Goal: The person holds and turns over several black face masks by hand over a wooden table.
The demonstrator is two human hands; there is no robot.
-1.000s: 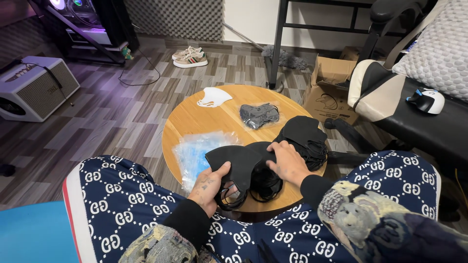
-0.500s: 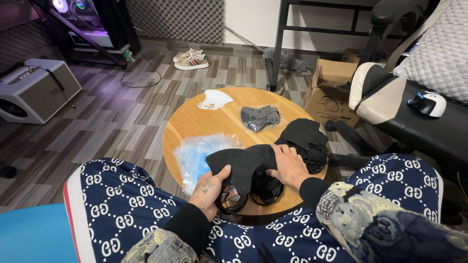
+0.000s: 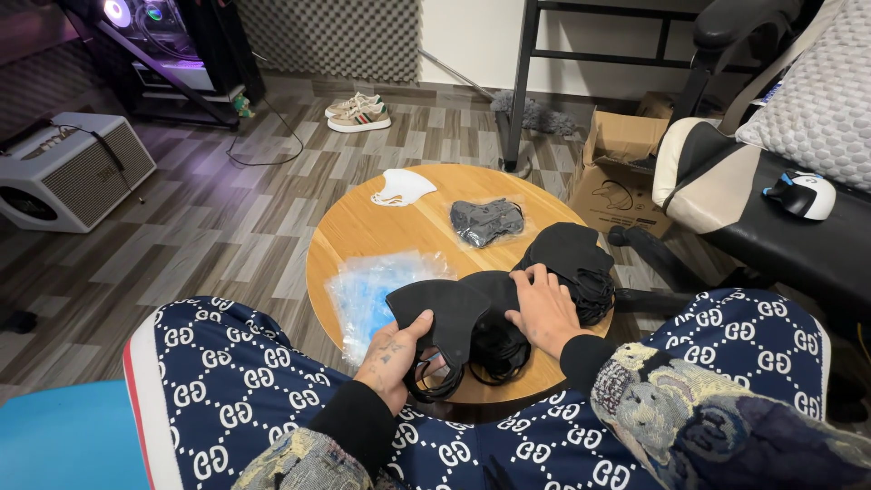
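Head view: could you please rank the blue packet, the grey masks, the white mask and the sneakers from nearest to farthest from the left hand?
Starting from the left hand:
1. Blue packet, on the table just beyond the hand.
2. Grey masks, bagged, past the table's middle, to the right.
3. White mask, at the table's far edge.
4. Sneakers, on the floor beyond the table.

On the round table [image 3: 363, 238] we see masks under our two hands at the near edge, a plastic packet [image 3: 376, 289] left of them, a mask pile [image 3: 572, 259] right, a bagged mask [image 3: 487, 220] and another mask [image 3: 402, 187] farther back.
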